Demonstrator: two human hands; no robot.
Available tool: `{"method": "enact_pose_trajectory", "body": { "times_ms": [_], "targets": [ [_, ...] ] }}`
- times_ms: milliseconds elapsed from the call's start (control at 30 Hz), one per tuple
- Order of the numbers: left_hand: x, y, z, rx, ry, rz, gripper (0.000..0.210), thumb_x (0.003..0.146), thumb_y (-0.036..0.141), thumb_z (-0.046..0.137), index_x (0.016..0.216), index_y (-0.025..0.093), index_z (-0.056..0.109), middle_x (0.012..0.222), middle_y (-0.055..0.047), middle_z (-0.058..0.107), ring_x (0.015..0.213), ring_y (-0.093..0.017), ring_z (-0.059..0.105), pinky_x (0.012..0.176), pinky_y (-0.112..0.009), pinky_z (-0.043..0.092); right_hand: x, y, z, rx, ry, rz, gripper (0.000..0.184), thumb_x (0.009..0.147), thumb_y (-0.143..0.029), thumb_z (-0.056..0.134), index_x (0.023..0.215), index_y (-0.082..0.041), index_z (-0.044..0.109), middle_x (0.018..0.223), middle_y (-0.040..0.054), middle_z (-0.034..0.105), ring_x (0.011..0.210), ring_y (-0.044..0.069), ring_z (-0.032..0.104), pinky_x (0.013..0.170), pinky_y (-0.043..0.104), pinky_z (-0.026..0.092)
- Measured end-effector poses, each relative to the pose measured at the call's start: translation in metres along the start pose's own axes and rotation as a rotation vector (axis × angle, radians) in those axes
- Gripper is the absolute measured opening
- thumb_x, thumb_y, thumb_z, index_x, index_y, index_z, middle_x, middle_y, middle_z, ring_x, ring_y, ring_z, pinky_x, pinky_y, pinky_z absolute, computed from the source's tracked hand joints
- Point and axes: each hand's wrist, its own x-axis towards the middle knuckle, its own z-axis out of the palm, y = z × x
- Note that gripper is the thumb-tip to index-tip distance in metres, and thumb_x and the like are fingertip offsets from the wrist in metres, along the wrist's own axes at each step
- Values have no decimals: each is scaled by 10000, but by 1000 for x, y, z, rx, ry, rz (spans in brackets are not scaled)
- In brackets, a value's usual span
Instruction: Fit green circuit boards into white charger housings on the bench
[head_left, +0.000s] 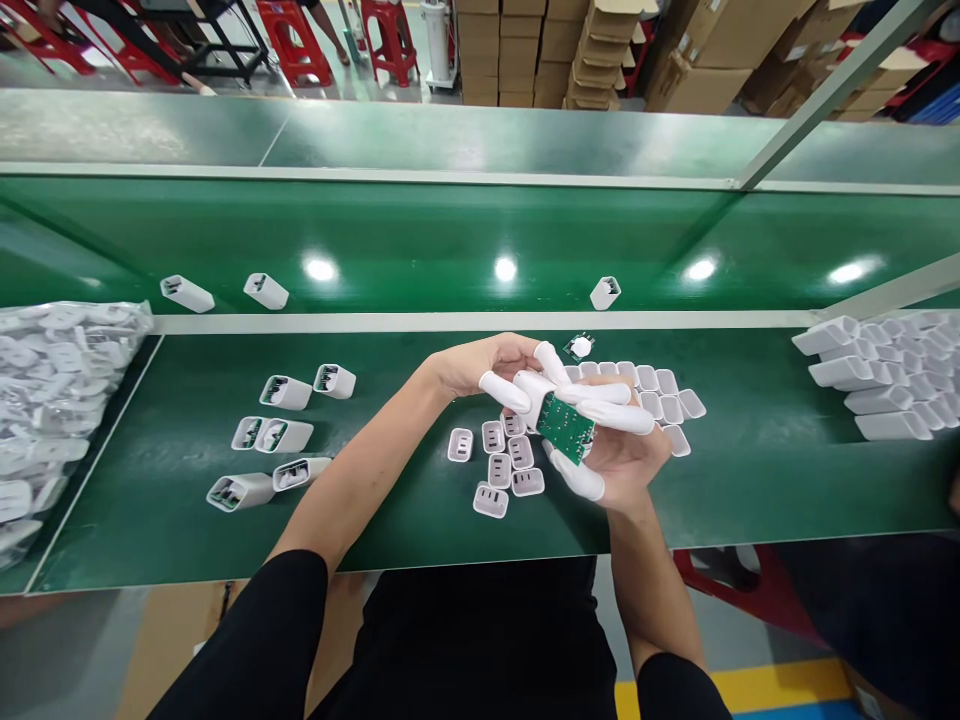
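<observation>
In front of me, my left hand (504, 368) pinches a white plastic charger housing (529, 398) between covered thumb and finger. My right hand (619, 445), also with white finger covers, is closed round a green circuit board (566, 428). Board and housing meet end to end; whether the board's edge sits inside is hidden. Below the hands lie several white end caps with slots (499, 470). Behind my right hand stands a cluster of white open shells (667, 395). A small circuit board with a white round part (580, 346) lies just beyond my fingers.
Several housings with boards inside (285, 392) lie at left, beside a bagged heap of white parts (64, 390). Stacked white shells (892, 375) stand at right. Three housings, one of them at right (604, 293), rest on the green belt (420, 250) beyond the white rail (360, 324).
</observation>
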Motion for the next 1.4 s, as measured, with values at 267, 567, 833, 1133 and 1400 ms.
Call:
{"method": "enact_pose_trajectory", "body": {
  "times_ms": [267,567,833,1133,1400],
  "targets": [
    [0,2,4,-34,32,6,515,630,416,1079,1030,176,860,972,-102,837,772,-184,778,689,-267,666,0,-1,1,-23,7,18,430,776,-351,962,1170,-403,797,1146,49,804,1046,335,763,951,669,686],
    [2,2,5,-49,10,25,527,566,297,1103,1013,183,848,953,-74,830,732,-151,748,647,-226,636,5,-2,1,-8,-41,15,499,834,-358,953,1303,-422,794,1133,53,755,1089,328,733,962,625,672],
    [1,-6,3,-70,-19,2,554,733,425,1047,1155,200,769,1122,-128,825,725,-175,793,675,-273,692,-2,7,-1,-178,-41,56,718,844,-406,929,1519,-415,682,1476,96,680,1355,389,692,1117,702,632],
    [1,-3,18,-63,111,143,719,875,445,968,1512,307,666,1257,-112,806,872,-245,878,789,-328,718,-4,16,-2,-516,80,-227,982,686,-522,1085,1541,-388,623,1323,99,742,1178,381,738,1044,656,670],
    [-6,16,28,134,147,197,509,888,409,962,1318,229,759,1190,-119,814,903,-213,843,778,-296,685,-2,18,-1,-396,128,-132,744,782,-421,1033,1455,-399,715,1199,63,791,1013,318,751,905,568,678]
  ]
}}
